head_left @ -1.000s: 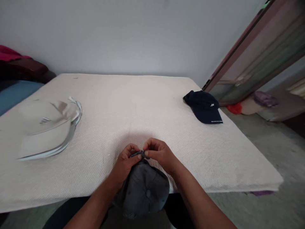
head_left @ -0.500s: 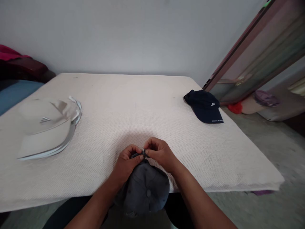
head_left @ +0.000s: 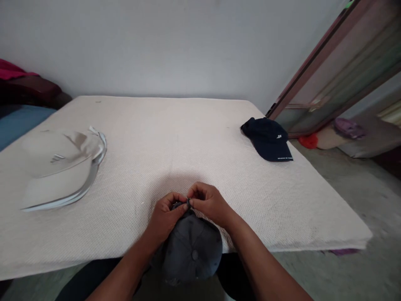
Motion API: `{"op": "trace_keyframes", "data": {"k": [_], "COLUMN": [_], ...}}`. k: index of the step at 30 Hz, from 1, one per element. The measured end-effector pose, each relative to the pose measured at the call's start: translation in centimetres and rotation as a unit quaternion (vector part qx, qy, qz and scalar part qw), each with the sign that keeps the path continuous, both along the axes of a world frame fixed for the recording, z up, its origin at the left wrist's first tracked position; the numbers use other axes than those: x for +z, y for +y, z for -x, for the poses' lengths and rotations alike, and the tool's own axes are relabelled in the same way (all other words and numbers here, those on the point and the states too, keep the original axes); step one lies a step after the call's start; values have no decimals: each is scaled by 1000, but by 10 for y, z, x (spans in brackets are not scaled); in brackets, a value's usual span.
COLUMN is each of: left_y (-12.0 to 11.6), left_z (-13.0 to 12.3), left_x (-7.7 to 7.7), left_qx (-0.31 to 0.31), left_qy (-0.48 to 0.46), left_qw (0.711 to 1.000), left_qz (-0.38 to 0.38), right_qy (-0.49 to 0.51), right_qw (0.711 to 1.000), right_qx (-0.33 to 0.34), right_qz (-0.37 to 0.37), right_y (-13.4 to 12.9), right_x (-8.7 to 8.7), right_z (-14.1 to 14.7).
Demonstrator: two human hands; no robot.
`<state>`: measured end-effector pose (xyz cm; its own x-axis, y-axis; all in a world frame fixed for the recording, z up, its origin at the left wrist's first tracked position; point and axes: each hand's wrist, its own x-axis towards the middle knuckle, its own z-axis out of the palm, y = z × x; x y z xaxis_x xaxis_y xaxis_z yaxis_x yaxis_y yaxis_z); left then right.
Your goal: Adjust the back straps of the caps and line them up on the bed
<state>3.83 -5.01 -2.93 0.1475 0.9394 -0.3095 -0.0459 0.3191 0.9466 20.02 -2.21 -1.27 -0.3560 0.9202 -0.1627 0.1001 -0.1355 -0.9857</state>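
A dark grey baseball cap (head_left: 196, 251) hangs at the near edge of the covered table, its crown and top button facing up at me. My left hand (head_left: 167, 211) pinches the cap's back strap between thumb and fingers. Close against it, my right hand (head_left: 206, 200) pinches the strap's end or buckle, which the fingertips mostly hide. Further off to the left lie stacked light-coloured caps (head_left: 62, 167), the top one beige with a striped logo. On the right rests a navy cap (head_left: 267, 138) with a small white emblem, its brim pointing towards me.
The white textured cover (head_left: 175, 133) spreads over the table up to a grey wall (head_left: 163, 46). Blue and pink cloth sits beyond the left edge. A brown-framed glass door (head_left: 313, 83) and a red item (head_left: 308, 141) on the floor are at the right.
Both hands keep their pinch on the grey cap's strap, with fingertips slightly closer together. The view has shifted very slightly; the other caps stay where they were.
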Motion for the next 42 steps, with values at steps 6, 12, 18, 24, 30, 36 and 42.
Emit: {"op": "trace_keyframes", "data": {"k": [6, 12, 18, 24, 30, 36, 42], "left_y": [-2, -4, -5, -6, -8, -9, -10], "left_z": [-5, -7, -7, -8, -6, -5, -7], "left_x": [1, 0, 2, 5, 6, 4, 5], "left_qx": [38, 43, 66, 62, 56, 52, 64], "left_qy": [-85, -141, -202, -241, -261, -275, -271], "left_qw": [995, 984, 968, 956, 952, 949, 949], "left_qz": [36, 95, 135, 156, 150, 145, 150], "right_qy": [-9, -36, 2, 8, 48, 58, 97], "right_qw": [1000, 999, 1000, 1000, 998, 997, 995], "right_qx": [-28, -31, -5, -8, 4, 11, 1], "right_qz": [-6, -27, 7, 17, 35, 40, 37], "right_y": [1, 0, -1, 1, 0, -1, -1], "right_x": [2, 3, 3, 0, 2, 2, 8], "right_z": [1, 1, 0, -2, -4, -5, -6]}}
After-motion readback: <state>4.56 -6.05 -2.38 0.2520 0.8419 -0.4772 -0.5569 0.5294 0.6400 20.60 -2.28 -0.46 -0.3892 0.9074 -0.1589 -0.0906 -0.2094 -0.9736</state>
